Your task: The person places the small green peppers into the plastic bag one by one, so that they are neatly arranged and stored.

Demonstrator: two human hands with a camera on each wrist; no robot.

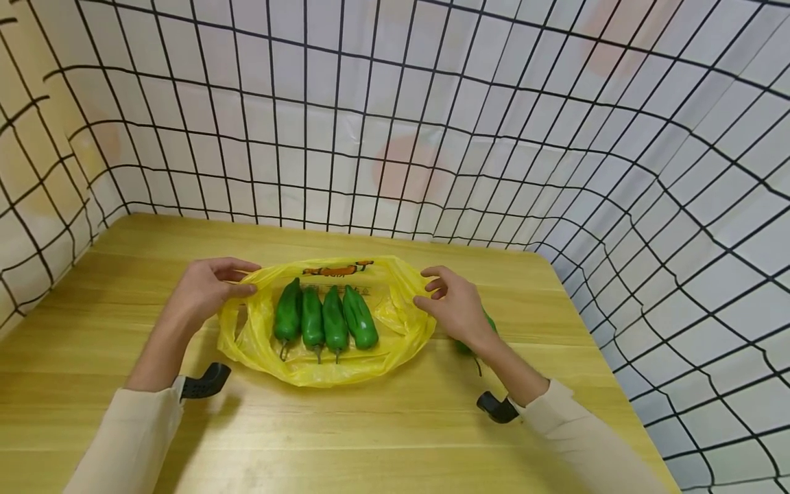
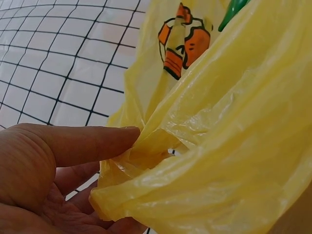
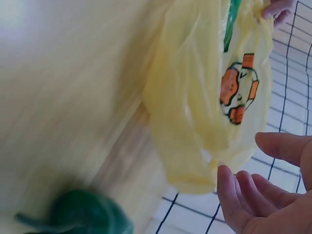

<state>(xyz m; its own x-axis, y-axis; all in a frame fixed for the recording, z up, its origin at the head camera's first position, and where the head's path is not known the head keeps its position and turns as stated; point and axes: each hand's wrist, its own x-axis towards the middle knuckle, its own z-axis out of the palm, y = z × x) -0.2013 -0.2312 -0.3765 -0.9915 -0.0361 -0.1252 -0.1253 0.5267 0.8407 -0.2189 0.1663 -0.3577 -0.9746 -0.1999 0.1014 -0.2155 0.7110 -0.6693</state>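
Yellow plastic bag (image 1: 321, 376) on wood-grain surface (image 1: 345, 446), ahead of the wearer. Mouth spread wide and facing upward; rim crumpled, with a handle loop at the left end.

Contents: four green peppers (image 1: 335, 322), side by side in a row inside the bag, left of its middle. Stems visible on the three leftmost, directed toward the near rim; rightmost pepper slanted, top end to the left. Orange-and-black printed motif (image 1: 336, 269) on the far inner wall, beyond the peppers.

Left grip (image 1: 210, 285): at the left end of the bag, film held between thumb and curved fingers; thumb tip against the film in the left wrist view.

Right grip (image 1: 455, 302): at the right end of the bag, thumb and fingers apart, nothing held. Fingertips very near the rim; contact impossible to tell.

Fifth pepper (image 3: 92, 214): on the surface, outside the bag, to its right; partly hidden beneath the right wrist in the head view, blurred in the right wrist view.

Black wrist-worn devices (image 1: 206, 382) beside both light sleeves (image 1: 136, 418). Black grid (image 1: 345, 113) over pale backing, behind and along both sides of the surface.
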